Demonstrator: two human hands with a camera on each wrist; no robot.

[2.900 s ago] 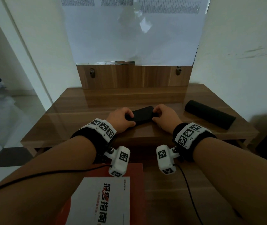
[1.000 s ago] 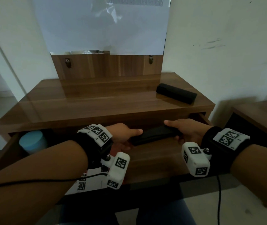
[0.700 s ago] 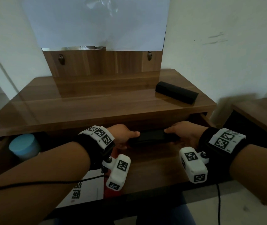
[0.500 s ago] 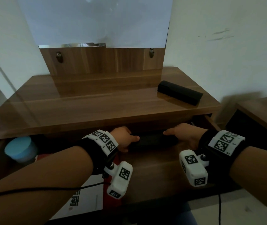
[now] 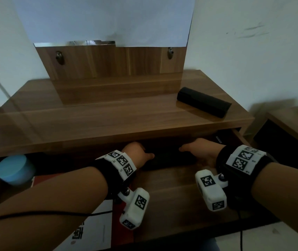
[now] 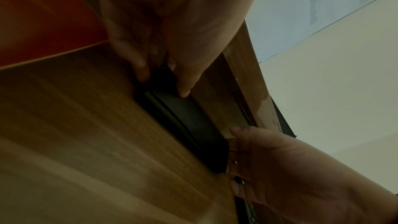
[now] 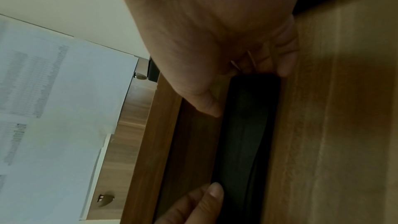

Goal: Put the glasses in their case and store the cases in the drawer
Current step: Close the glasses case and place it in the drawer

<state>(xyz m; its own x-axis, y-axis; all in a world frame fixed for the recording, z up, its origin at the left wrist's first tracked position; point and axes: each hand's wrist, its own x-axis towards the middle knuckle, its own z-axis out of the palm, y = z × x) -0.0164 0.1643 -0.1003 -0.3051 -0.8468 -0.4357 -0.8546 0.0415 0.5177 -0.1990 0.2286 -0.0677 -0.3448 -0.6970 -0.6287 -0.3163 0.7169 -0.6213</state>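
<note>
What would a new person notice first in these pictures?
Both hands, left hand and right hand, hold the ends of a black glasses case low in the open drawer. A second black case lies on the right of the desk top. A pale blue round container sits at the drawer's left end.

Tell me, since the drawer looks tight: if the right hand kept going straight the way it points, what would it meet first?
Likely the dark recess under the desktop; the right hand points there, gripping the black case. Depth unclear.
</note>
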